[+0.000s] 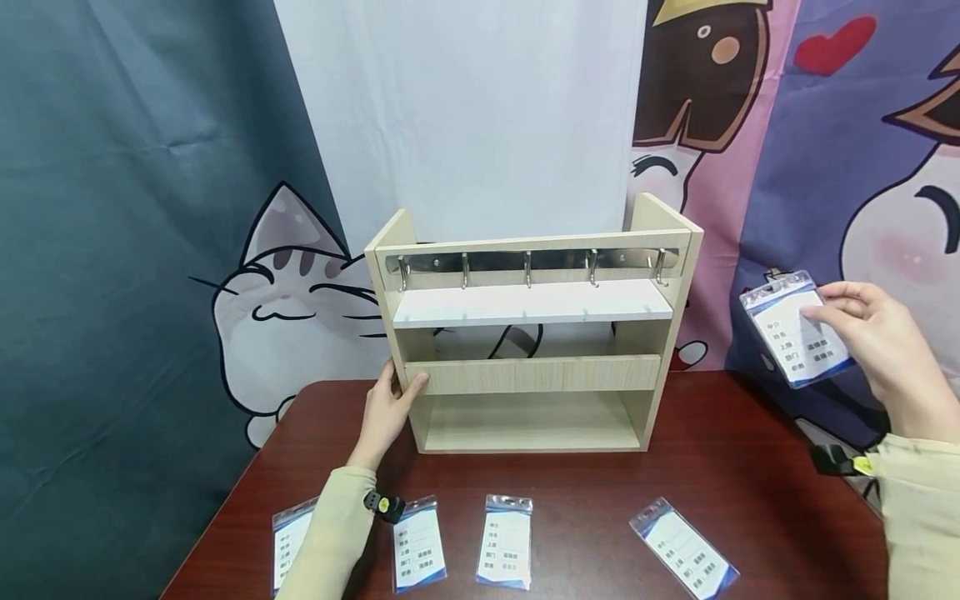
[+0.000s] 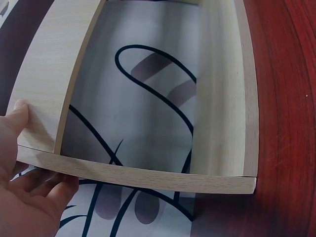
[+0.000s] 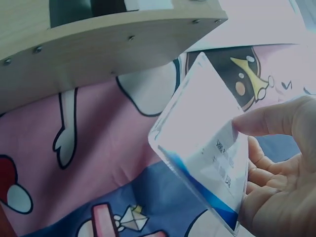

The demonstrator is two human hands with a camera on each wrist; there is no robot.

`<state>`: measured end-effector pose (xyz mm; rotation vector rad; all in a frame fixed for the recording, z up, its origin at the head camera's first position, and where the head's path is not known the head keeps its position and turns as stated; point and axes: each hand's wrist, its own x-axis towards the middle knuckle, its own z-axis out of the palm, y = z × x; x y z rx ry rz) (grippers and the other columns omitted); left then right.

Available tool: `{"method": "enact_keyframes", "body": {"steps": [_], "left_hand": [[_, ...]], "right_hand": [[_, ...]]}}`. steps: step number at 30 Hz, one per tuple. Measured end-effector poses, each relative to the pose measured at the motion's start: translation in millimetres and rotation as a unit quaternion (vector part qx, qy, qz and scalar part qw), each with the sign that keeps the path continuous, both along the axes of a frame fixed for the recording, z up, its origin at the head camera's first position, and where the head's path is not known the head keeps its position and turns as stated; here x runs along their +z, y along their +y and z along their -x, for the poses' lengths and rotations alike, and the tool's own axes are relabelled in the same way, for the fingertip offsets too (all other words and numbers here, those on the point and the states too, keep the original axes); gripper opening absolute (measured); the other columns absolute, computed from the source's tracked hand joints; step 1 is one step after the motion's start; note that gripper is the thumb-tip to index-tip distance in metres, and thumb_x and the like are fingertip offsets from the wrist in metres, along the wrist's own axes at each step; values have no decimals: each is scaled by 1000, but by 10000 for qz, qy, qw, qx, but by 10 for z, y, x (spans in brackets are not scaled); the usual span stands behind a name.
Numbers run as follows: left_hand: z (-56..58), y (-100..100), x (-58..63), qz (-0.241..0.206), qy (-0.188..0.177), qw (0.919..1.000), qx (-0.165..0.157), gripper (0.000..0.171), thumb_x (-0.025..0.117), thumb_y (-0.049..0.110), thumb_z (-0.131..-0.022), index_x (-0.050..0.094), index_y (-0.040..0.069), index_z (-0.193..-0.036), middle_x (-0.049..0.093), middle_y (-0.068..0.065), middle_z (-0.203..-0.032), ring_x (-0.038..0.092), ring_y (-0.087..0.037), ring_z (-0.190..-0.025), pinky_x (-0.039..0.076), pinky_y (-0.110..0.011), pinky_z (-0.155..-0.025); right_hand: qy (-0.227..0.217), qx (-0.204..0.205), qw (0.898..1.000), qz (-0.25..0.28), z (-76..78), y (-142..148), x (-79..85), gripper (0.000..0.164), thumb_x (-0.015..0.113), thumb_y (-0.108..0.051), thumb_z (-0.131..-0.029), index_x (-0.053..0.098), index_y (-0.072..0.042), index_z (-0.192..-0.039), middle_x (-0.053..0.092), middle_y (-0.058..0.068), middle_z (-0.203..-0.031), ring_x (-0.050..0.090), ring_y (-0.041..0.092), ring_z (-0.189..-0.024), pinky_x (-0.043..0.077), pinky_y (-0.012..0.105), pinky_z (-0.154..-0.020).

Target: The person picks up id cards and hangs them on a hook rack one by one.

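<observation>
In the head view my right hand (image 1: 885, 342) pinches a clear plastic badge holder (image 1: 795, 329) by its edge, thumb on the front, raised to the right of the shelf. The right wrist view shows the same badge holder (image 3: 207, 148) with its white and blue card, tilted. My left hand (image 1: 388, 412) grips the left side panel of a pale wooden shelf (image 1: 532, 375). In the left wrist view the thumb lies on the front board (image 2: 44, 94) and the fingers curl behind the side panel. A metal rail (image 1: 495, 261) with several hooks runs across the shelf's top.
Several badge holders lie on the dark red table (image 1: 577, 500): one (image 1: 292, 537) partly behind the left sleeve, one (image 1: 418, 546) by the left wrist, one (image 1: 505, 542) in the middle, one (image 1: 686, 550) slanted at right. A cartoon-printed curtain (image 1: 480, 108) hangs behind.
</observation>
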<state>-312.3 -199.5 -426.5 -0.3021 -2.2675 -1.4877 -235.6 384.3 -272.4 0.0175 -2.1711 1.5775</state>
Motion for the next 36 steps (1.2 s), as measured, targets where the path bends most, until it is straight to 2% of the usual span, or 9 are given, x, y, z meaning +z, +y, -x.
{"method": "enact_keyframes", "body": {"steps": [9,15,20,24,27,30,36], "left_hand": [[-12,5,-33,-98,34,9999,29,71,71,38,-95,40,9,-152,54,-24,-140,53,-35,-131,47,-49,-103],[-9,17,-56,-108,58,9999,49,69,69,40,-96,41,10,-151,55,-21,-140,53,-32,-132,47,-48,-104],[4,36,-46,-157,134,9998,32,67,70,37,-96,42,8,-150,56,-22,-138,55,-34,-130,48,-50,-102],[1,45,-36,-211,93,9997,61,68,70,38,-96,42,9,-151,55,-22,-139,55,-33,-130,49,-48,-102],[-8,40,-33,-261,82,9996,36,67,70,38,-96,43,9,-150,55,-22,-139,54,-34,-130,48,-49,-102],[-17,33,-34,-286,102,9995,38,66,71,37,-95,44,9,-149,56,-22,-139,54,-34,-130,48,-50,-102],[-15,30,-28,-190,54,9998,94,70,72,36,-95,40,9,-152,55,-23,-140,54,-34,-130,48,-48,-102]], "right_hand": [[353,178,9992,100,-17,-112,130,32,62,-2,-97,61,-33,-104,64,-22,-78,56,-5,-69,45,10,-56],[535,185,9984,88,-17,-173,235,31,61,0,-97,61,-30,-105,64,-20,-77,57,-4,-67,46,11,-55],[629,92,9980,-64,-4,-251,324,31,63,-2,-97,61,-32,-106,63,-20,-79,55,-3,-70,45,10,-58],[879,399,9945,396,12,-347,384,30,65,0,-96,66,-28,-107,65,-15,-81,56,0,-74,45,9,-62],[1145,795,9854,975,34,-439,420,29,65,5,-94,70,-22,-105,68,-10,-82,58,2,-75,46,10,-63],[1330,1027,9781,1231,54,-532,456,28,66,6,-92,72,-18,-104,69,-7,-84,60,4,-76,47,10,-65],[1412,1060,9785,1066,62,-691,523,27,67,5,-92,72,-18,-105,70,-7,-86,60,4,-78,48,10,-65]]}}
